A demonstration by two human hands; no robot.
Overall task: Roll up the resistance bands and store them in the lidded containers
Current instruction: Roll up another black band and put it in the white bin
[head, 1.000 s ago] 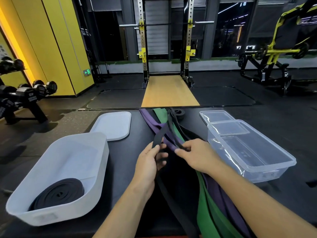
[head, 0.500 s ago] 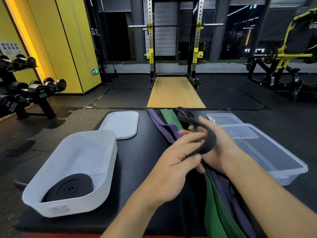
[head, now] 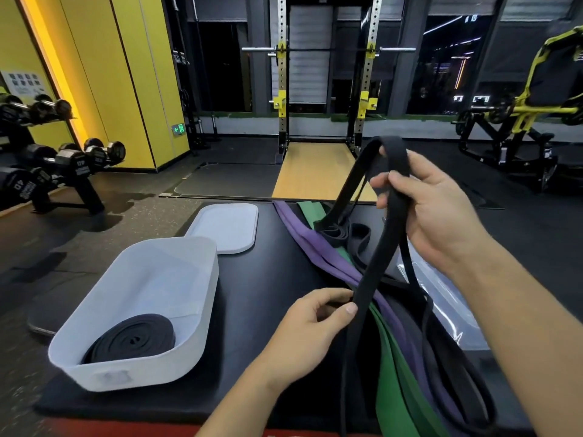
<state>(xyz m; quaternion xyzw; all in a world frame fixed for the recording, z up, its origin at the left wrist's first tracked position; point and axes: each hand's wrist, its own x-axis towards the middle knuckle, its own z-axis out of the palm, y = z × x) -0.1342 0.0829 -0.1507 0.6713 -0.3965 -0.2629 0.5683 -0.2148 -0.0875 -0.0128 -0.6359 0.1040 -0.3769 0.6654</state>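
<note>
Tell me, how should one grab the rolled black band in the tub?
Come from above and pinch across the outer edges of the rolled black band: it lies flat in a near corner of the white tub, whose walls block sideways reach.

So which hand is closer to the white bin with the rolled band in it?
Left. The left hand pinches the loose black band just right of the white bin; the right hand holds that band up high, farther right.

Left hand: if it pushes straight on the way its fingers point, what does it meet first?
The left hand pinches the narrow black resistance band, so that comes first. Just beyond it lies probably the flat purple band, though depth is unclear.
</note>
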